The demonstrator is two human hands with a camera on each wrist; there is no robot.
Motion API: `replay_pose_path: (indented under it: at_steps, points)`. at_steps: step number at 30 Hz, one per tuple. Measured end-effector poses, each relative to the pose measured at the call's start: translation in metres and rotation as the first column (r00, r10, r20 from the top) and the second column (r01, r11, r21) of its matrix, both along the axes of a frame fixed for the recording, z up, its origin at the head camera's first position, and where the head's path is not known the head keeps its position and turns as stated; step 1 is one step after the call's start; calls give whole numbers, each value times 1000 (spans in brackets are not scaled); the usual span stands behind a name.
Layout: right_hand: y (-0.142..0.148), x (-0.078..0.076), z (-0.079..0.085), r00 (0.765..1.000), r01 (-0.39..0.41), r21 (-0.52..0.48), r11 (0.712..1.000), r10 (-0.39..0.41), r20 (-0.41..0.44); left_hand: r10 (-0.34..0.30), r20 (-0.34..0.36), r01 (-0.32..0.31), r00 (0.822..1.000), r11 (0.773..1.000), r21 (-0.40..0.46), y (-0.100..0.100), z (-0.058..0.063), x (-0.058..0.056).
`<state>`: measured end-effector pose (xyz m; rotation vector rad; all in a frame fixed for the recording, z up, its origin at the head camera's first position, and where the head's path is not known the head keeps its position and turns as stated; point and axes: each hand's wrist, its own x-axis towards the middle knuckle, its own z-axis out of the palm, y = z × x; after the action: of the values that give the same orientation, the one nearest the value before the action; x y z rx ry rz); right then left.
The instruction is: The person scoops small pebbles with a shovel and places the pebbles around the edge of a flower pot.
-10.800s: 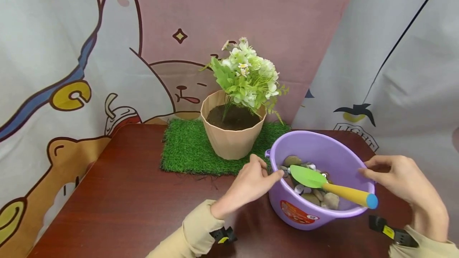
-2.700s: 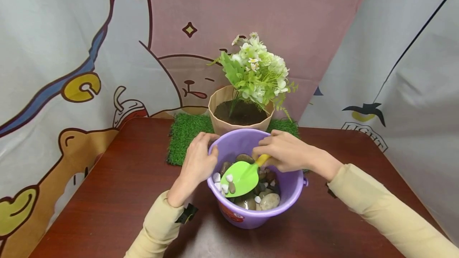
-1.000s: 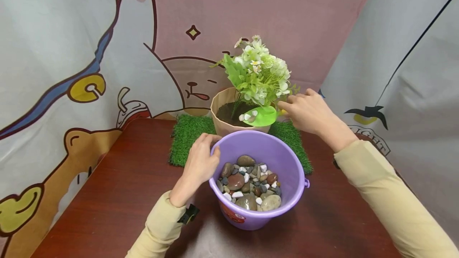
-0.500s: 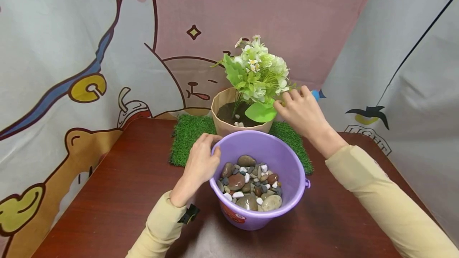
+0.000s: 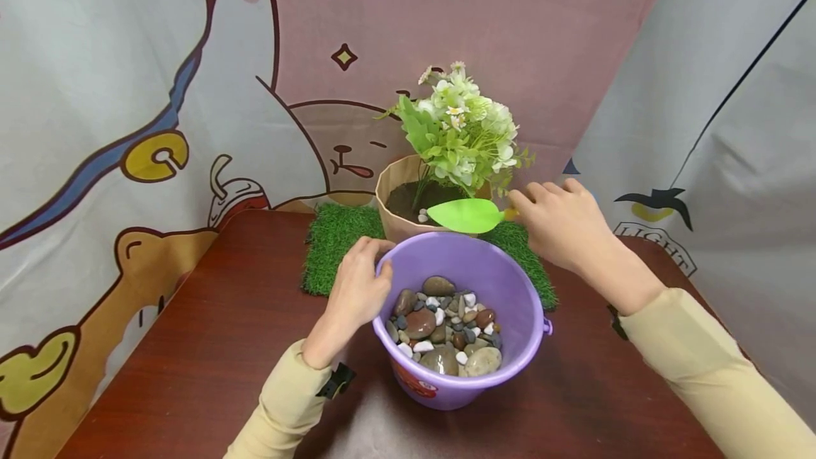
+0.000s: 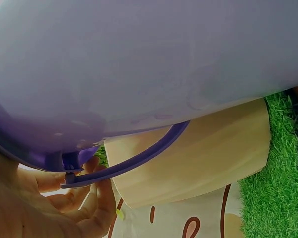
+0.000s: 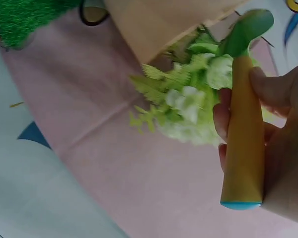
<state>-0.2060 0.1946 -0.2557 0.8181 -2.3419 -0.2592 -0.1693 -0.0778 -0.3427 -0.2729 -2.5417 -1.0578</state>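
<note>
My left hand [image 5: 357, 282] grips the left rim of a purple bucket [image 5: 459, 257], thumb at the rim. Its handle [image 6: 134, 161] hangs by those fingers in the left wrist view. Stones [image 5: 418, 324] of mixed sizes and colours lie inside. My right hand [image 5: 561, 225] holds a garden trowel by its yellow handle [image 7: 244, 134], fingers curled round it. The green blade [image 5: 465, 216] hovers over the front of a beige flowerpot [image 5: 408, 231], with no stones seen on it. White flowers [image 5: 468, 126] stand in the pot's dark soil, where small pale pebbles [image 5: 423, 215] lie, partly hidden by the blade.
The pot stands on a green artificial turf mat [image 5: 341, 246], behind the bucket. Both are on a dark red-brown table [image 5: 242, 331]. A cartoon-printed cloth [image 5: 510, 20] hangs behind the table and at its sides.
The bucket was moved from the right to the middle. The trowel, once lying in it, scooped pebbles, tipped them onto the pot's soil, then came slightly nearer. The left hand stays put lately.
</note>
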Motion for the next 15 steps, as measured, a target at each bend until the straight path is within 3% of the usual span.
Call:
replay_pose_path:
  at_steps: [5,10,15]
  points:
    - [3,19,10,995,-97,14,995,98,-23,0,0,0,1000,1000,5,0,0,0]
    - [4,34,17,974,-215,79,973,220,-56,1,1,-1,1000,1000,7,0,0,1]
    - [-1,43,11,966,-241,189,952,253,-45,2,4,-2,1000,1000,7,0,-1,1]
